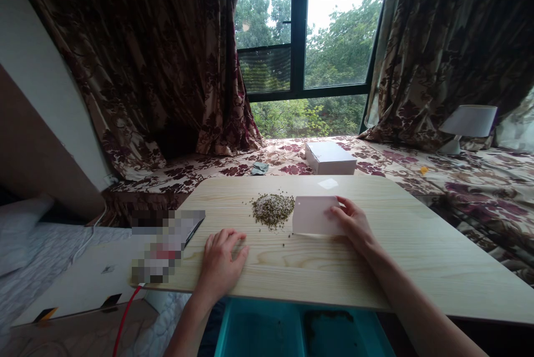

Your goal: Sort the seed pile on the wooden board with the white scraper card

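Right hand point(352, 219) pinches card point(315, 216) by its right end, just right of pile point(273, 210) on table point(300, 271), far half; left hand point(224, 261) spread loosely, near left; card's edge best kept low, strokes light, against scatter

Head view, down over table point(300, 273)

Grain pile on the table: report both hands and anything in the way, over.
Right hand gripping card beside grain pile. Left hand palm-down on table, open. Pile loose, mixed light and dark. Maybe in the way: stray grains nearby.
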Demonstrator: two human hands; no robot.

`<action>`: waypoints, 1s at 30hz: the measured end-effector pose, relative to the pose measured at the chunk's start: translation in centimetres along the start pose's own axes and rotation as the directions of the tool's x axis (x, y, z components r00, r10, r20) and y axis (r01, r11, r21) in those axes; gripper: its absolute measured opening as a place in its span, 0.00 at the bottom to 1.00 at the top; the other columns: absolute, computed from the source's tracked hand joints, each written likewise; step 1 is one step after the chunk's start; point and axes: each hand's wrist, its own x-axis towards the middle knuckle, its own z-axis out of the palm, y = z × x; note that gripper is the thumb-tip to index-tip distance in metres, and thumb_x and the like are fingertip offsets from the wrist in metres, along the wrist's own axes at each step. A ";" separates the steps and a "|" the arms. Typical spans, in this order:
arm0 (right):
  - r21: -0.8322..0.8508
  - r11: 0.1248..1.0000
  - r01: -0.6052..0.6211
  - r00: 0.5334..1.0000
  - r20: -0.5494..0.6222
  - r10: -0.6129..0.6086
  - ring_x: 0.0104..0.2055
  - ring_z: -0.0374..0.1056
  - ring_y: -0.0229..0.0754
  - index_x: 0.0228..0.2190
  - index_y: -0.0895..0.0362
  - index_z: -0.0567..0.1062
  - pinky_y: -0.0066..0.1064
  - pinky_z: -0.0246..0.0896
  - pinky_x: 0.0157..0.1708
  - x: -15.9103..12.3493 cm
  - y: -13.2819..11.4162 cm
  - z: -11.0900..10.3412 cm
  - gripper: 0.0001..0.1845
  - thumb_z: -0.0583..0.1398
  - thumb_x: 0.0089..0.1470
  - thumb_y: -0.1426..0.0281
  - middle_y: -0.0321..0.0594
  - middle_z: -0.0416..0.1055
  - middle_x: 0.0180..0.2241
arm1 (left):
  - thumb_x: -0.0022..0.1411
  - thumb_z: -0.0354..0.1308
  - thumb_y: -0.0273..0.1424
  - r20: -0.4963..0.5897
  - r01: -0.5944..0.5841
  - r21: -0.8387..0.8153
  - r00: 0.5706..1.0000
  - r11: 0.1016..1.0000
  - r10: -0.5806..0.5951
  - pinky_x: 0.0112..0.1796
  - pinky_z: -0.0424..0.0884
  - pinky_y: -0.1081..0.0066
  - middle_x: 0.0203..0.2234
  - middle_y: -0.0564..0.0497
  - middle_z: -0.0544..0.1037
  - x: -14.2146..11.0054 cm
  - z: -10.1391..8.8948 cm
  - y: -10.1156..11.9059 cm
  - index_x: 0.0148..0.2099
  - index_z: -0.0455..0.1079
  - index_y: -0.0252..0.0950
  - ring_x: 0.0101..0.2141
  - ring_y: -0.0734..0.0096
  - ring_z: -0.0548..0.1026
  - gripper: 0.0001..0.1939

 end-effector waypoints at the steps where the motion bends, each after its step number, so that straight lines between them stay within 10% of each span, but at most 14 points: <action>1: -0.004 1.000 0.004 1.000 0.001 -0.004 0.26 0.72 0.42 0.41 0.57 0.71 0.28 0.63 0.23 0.0 0.0 0.0 0.23 0.60 0.40 0.65 0.39 0.77 0.26 | 0.57 0.53 0.34 -0.001 0.000 -0.001 1.000 1.000 0.000 0.51 0.60 0.55 0.40 0.50 0.74 0.0 0.0 0.0 0.42 0.71 0.43 0.45 0.62 0.69 0.11; 30: 0.037 0.999 0.030 0.997 0.068 -0.033 0.25 0.72 0.44 0.42 0.57 0.72 0.31 0.64 0.23 1.2 1.7 0.0 0.31 0.65 0.34 0.56 0.42 0.78 0.26 | 0.57 0.54 0.33 -0.040 -0.022 -0.003 0.999 1.000 0.022 0.50 0.61 0.56 0.39 0.51 0.74 -0.1 0.2 0.0 0.42 0.71 0.43 0.43 0.63 0.70 0.10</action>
